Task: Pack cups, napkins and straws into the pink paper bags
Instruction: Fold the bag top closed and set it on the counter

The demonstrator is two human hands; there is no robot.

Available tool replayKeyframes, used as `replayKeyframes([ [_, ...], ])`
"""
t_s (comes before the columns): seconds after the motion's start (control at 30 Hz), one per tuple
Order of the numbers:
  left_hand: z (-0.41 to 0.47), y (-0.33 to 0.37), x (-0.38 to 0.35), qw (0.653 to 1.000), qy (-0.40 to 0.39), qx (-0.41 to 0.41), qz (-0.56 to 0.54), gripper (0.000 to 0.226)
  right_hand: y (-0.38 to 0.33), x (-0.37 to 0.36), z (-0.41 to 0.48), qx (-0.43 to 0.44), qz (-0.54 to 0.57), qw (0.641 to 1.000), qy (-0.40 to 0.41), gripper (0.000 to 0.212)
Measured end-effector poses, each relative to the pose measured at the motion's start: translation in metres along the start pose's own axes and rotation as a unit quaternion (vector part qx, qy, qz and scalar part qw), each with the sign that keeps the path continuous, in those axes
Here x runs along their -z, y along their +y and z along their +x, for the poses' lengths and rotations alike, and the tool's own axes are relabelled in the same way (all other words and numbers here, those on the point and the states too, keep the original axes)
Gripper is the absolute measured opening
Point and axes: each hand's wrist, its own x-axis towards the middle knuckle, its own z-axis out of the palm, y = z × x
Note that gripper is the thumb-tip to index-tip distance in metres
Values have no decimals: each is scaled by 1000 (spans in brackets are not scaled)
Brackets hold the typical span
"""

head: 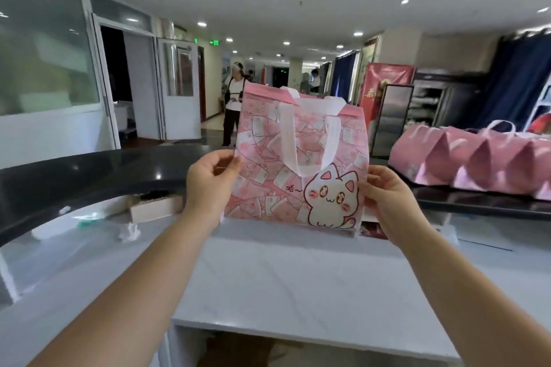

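A pink bag (268, 164) printed with a white cat and fitted with white handles is held upright in the air above the white counter (298, 283). My left hand (208, 185) pinches its left edge, fingers curled round it. My right hand (387, 199) grips its right edge the same way. The bag's mouth is shut at the top, so whatever is inside is hidden. No cups, napkins or straws can be made out.
Several pink bags (477, 161) stand in a row on the raised black counter ledge (89, 176) at right. A cardboard box (155, 208) and crumpled plastic (128, 231) lie at left under the ledge. A person (235, 110) stands in the corridor behind.
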Motion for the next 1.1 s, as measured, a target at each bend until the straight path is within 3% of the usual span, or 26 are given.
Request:
replayKeyframes([
  [0.3, -36, 21, -218, 973, -69, 143, -167, 4, -37, 189, 27, 5, -54, 995, 83, 14],
  [0.57, -15, 36, -329, 940, -89, 219, -245, 8, -45, 264, 79, 52, -139, 969, 195, 15],
  [0.67, 0, 26, -360, 944, -71, 217, -240, 9, -35, 274, 105, 104, -238, 940, 220, 33],
  [0.77, 20, 9, -386, 938, -45, 233, -255, 11, -18, 270, 133, 145, -311, 914, 216, 59],
  [0.93, 69, -33, -414, 945, -10, 229, -232, 10, 20, 244, 191, 141, -337, 917, 158, 53],
  [1.0, 91, -52, -424, 954, 3, 218, -204, 7, 31, 229, 218, 101, -321, 934, 120, 43],
  [1.1, 117, -81, -443, 971, 28, 186, -147, 8, 55, 205, 265, -25, -262, 964, 44, 31],
])
